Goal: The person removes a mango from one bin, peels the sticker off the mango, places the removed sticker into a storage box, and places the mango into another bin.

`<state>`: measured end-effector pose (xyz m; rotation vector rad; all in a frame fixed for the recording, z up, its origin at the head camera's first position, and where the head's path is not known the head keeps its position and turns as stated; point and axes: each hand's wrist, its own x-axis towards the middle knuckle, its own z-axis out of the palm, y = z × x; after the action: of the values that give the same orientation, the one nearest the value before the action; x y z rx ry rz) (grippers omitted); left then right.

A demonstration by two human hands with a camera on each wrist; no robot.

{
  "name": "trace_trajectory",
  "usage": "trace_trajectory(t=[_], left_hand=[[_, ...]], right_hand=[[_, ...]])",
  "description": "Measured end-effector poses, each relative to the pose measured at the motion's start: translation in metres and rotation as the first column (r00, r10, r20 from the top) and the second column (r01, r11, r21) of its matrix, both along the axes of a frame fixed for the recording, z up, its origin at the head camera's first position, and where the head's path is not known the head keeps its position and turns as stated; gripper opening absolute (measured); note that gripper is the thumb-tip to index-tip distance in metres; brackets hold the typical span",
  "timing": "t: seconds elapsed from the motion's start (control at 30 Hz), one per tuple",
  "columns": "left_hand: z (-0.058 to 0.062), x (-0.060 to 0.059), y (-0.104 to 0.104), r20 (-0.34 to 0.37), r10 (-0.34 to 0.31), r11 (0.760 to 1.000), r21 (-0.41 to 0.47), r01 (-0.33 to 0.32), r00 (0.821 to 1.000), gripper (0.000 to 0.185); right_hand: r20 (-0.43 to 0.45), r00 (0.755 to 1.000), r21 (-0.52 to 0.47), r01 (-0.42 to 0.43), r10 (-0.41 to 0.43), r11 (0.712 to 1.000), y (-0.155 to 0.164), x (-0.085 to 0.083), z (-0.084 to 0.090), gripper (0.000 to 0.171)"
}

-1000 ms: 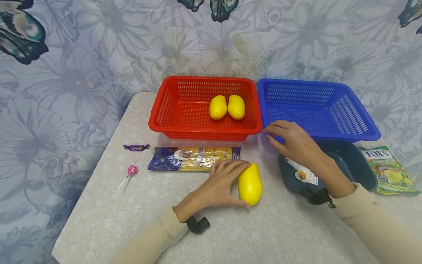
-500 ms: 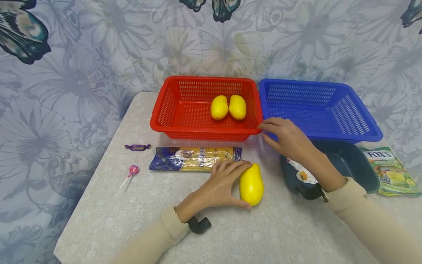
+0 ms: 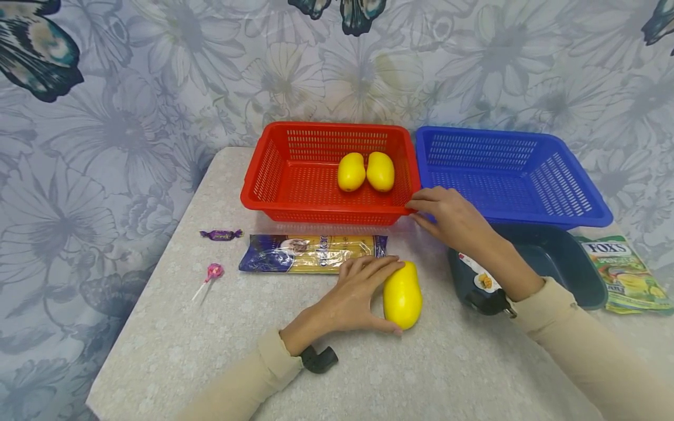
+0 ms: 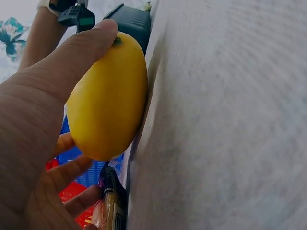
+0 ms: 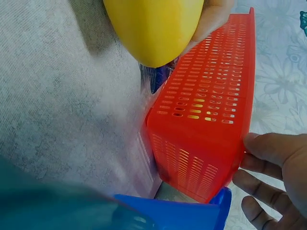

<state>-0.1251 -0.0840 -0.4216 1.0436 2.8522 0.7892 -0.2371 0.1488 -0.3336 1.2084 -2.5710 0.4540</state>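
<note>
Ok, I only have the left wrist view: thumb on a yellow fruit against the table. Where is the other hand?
Observer: The right hand is at the near right corner of the red basket, fingertips at its rim.
Operator: Is anything in that basket?
Observer: Two yellow fruits lie side by side in it, towards its right.
Operator: And the blue thing behind my fruit?
Observer: A blue basket, nothing visible in it, stands beside the red one on its right.
Operator: What lies by the left hand?
Observer: The left hand holds the yellow fruit on the table, just in front of a long pasta packet.
</note>
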Motion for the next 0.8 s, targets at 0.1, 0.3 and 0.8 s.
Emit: trace_trajectory(t=[0.1,0.3,0.8], left_hand=[[0.000,0.000,0.000,-0.005,-0.003,1.000,0.002,0.003,1.000,0.112],[0.001,-0.001,0.000,0.007,-0.017,0.999,0.045,0.017,1.000,0.110],[0.021,-0.003,-0.007,0.019,-0.018,0.994,0.104,0.016,1.000,0.112]], right_hand=[[-0.019,1.000,-0.015,-0.015,0.015,1.000,-0.001,-0.001,-0.002,0.027],[-0.035,0.999,-0.025,-0.032,0.031,0.999,-0.002,-0.004,-0.004,0.028],[-0.007,1.000,-0.047,-0.026,0.026,0.999,-0.003,-0.004,-0.003,0.026]])
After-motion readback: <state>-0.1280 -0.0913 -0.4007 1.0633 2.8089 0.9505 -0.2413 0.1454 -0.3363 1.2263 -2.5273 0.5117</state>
